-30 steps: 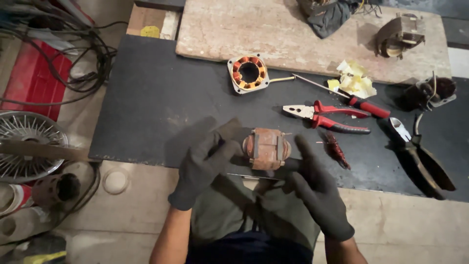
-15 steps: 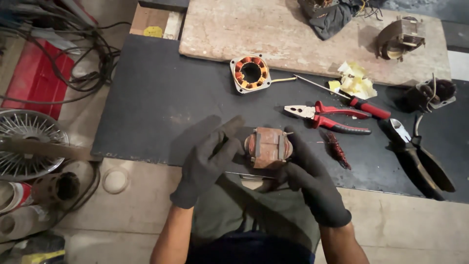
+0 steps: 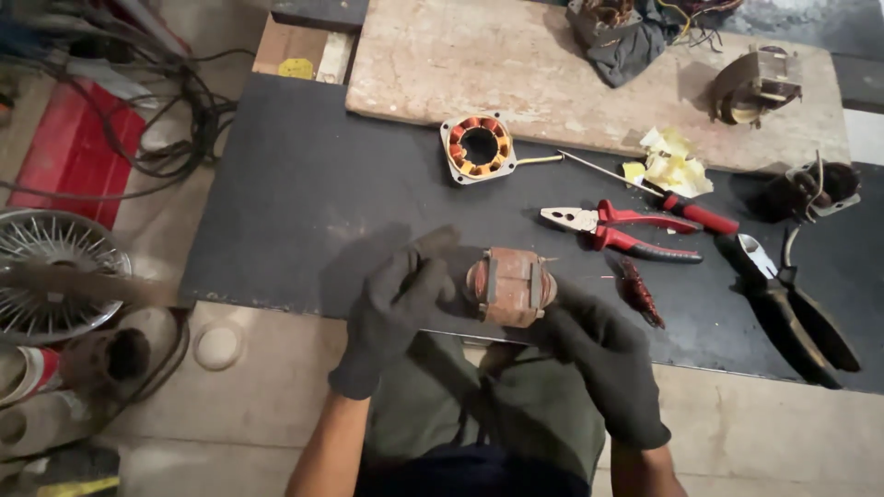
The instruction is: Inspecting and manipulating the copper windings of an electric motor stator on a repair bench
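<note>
Both gloved hands are gripping a rusty brown wound coil block (image 3: 511, 287) just above the near edge of the bench (image 3: 304, 212) — the left hand (image 3: 396, 308) is closing on its left end, the right hand (image 3: 599, 354) is cupping it from below and the right, fingers curled around it. Just right of the block a small dark red piece (image 3: 635, 290) is lying on the dark bench top. Beyond it, red-handled pliers (image 3: 617, 230) and a red-handled screwdriver (image 3: 663, 195) are lying near each other, with black-handled cutters (image 3: 783, 299) further right. Straight ahead of the hands a square stator with copper windings (image 3: 479, 147) is sitting flat, open at its centre — nothing inside it. A crumpled yellow paper (image 3: 672, 166) is resting at the edge of a pale stone slab (image 3: 516, 64), which is carrying a grey cloth bundle with wires (image 3: 626, 28) and a metal motor part (image 3: 753, 87). To the left, on the floor, a wire fan guard (image 3: 51, 267) and tangled cables (image 3: 157, 110) are lying beside a red box (image 3: 69, 152).
</note>
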